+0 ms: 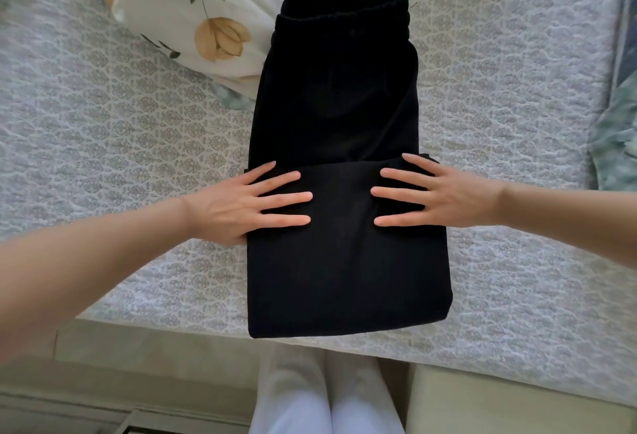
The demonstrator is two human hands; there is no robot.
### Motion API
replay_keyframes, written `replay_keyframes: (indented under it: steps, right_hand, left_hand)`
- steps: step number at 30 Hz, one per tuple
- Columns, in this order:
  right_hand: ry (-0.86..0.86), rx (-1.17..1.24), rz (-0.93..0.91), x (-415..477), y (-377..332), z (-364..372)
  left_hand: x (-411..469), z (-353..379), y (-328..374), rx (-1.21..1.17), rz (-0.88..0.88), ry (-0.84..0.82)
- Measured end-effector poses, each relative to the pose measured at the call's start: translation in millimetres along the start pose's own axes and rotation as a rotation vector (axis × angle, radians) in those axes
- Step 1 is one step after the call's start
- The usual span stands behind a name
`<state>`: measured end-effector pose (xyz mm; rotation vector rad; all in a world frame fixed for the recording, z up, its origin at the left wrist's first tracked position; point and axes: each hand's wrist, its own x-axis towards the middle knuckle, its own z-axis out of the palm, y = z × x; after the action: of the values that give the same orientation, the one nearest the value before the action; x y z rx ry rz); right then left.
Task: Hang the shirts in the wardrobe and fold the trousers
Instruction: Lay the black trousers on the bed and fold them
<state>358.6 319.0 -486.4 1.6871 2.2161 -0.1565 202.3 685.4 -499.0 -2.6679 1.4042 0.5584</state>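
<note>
Black trousers [339, 116] lie lengthwise on the bed [120, 130], waistband at the far end, partly over a pillow. The leg ends are folded up over the lower half, making a doubled layer near the bed's front edge. My left hand [238, 204] lies flat on the left side of that folded layer, fingers spread and straight. My right hand [437, 194] lies flat on the right side, fingers spread too. Both press the fold's upper edge. No shirts or wardrobe are in view.
A floral pillow [193, 2] sits at the back left, under the trousers' waistband corner. A blue-green cloth [617, 137] lies at the right edge. The patterned quilt covers the bed. My legs in white trousers [324, 395] stand at the bed's front edge.
</note>
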Motion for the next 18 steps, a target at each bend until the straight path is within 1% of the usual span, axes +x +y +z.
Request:
replay_keyframes:
  steps: [4,6,8,10,12,13,14,15,16,17,18]
  right_hand:
    - [-0.011,0.145,0.011,3,5,-6]
    - [-0.039,0.195,0.018,0,4,-13]
    - [-0.057,0.251,0.026,-7,-1,-21]
    - [-0.068,0.345,0.038,-15,-6,-27]
    - [-0.068,0.533,0.061,-20,-11,-30]
    - [-0.075,0.687,0.087,-21,-12,-33]
    - [-0.076,0.906,0.140,-22,-11,-38]
    - [-0.052,1.166,0.248,-22,-9,-45]
    - [0.005,1.429,0.411,-22,-6,-55]
    - [0.069,1.643,0.615,-20,-2,-64]
    - [0.178,1.773,0.836,-17,2,-62]
  left_hand:
    - [2,-10,3,-0.073,-0.019,-0.042]
    - [0,-13,7,-0.116,-0.021,-0.023]
    - [-3,-16,8,-0.194,-0.008,-0.025]
    - [-8,-25,7,-0.332,0.010,-0.068]
    - [-8,-43,10,-0.612,-0.038,-0.163]
    - [-7,-54,11,-0.827,-0.117,-0.222]
    - [-7,-65,10,-1.073,-0.235,-0.267]
    - [-7,-76,8,-1.352,-0.373,-0.269]
    - [-5,-86,5,-1.628,-0.526,-0.201]
    - [-2,-89,-1,-1.834,-0.674,-0.087]
    - [-1,-84,-6,-1.952,-0.805,0.013]
